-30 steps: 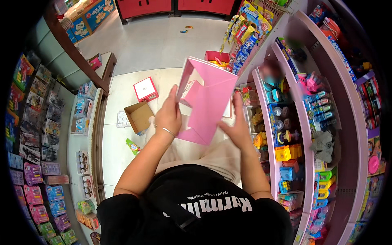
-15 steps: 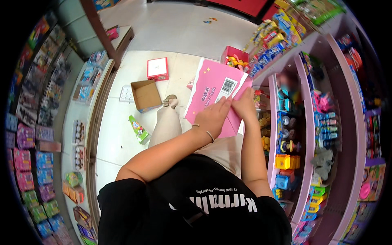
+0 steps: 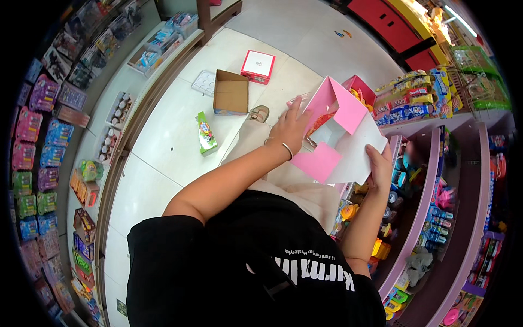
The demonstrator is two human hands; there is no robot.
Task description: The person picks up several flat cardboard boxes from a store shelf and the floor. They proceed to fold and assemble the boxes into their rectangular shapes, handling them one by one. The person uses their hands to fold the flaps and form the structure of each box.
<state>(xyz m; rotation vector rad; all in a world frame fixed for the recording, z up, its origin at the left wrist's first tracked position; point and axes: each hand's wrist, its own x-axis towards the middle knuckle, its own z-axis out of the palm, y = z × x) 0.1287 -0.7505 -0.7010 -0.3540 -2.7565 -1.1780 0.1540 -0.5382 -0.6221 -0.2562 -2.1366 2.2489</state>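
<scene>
A pink cardboard box (image 3: 348, 111) is held over my lap, its end open toward me. One large flap folds out with its white inner face up, and two smaller pink flaps stand at the opening. Within it I see something reddish in clear wrapping (image 3: 320, 125), only partly visible. My left hand (image 3: 290, 131), with a bracelet at the wrist, grips the box's left side next to the opening. On the other side my right hand (image 3: 378, 166) pinches the edge of the white flap, thumb on top.
On the floor lie an open brown carton (image 3: 231, 94), a red-and-white box (image 3: 258, 66), a pale tray with round wells (image 3: 205, 83) and a green packet (image 3: 206, 134). Stocked shelves flank me; the purple one (image 3: 409, 242) stands close by my right arm. Beyond the box is a pink bin (image 3: 359, 83).
The pink box has been turned and its end is now open, flaps spread. My right hand has shifted to the large flap, my left to the side. The whole view has swung.
</scene>
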